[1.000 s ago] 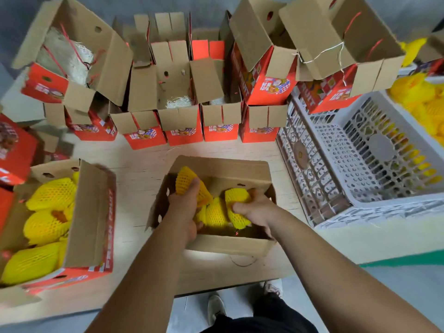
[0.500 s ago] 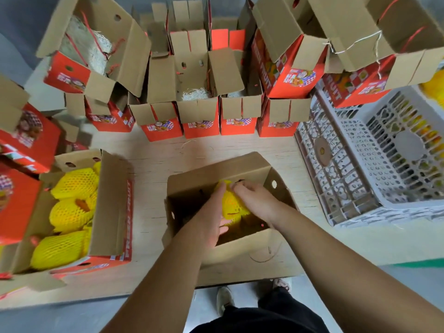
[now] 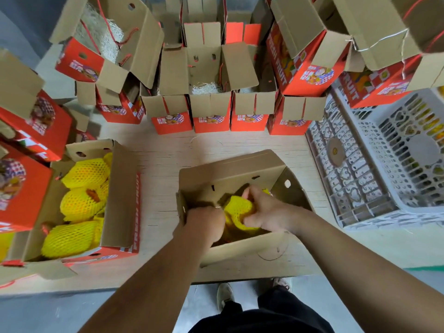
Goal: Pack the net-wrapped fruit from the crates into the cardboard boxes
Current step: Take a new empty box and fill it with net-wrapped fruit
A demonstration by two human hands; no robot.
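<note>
Bright, even overhead light; soft shadows pool inside the open brown cardboard box point(image 3: 230, 169) nearby. Wide-angle bending stretches far corners, and the red printed cartons point(image 3: 28, 131) at left smear with motion blur.

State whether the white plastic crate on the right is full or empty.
Empty: the white crate's perforated floor and walls show bare, with no net-wrapped fruit inside.

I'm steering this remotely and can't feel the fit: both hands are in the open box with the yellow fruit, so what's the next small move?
Probably press the net-wrapped fruit down until it seats, then let go. The right hand grips it near the top of the open box. The left hand is beside it, grip unclear. The white crate alongside looks empty.
</note>
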